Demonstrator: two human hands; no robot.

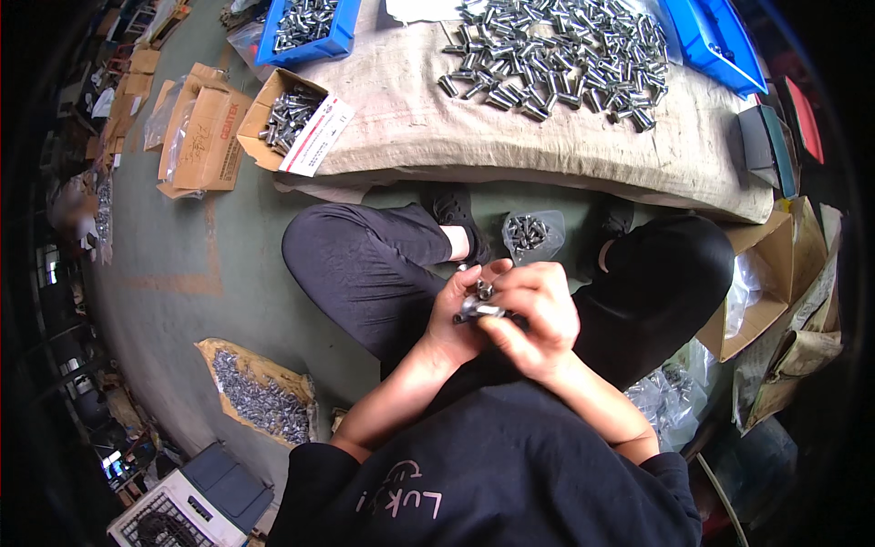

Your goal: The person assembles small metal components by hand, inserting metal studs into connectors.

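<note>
Both hands meet in front of my lap over a small bunch of shiny metal bolt-like pieces [484, 292]. Cupped beneath and around them is my left hand [453, 314], its fingers curled. From the other side my right hand [540, 310] closes over the pieces, thumb and fingers pressed in; its fingertips are partly hidden. Just beyond the hands, on the floor between my feet, sits a clear plastic bag [533, 235] with similar pieces in it.
A cloth-covered low table [401, 118] bears a wide heap of metal pieces [565, 59]. Blue bins [720, 46] and an open carton [260, 137] stand about it. More cardboard boxes [205, 137] are left and right. A sheet of small parts [264, 397] lies at lower left.
</note>
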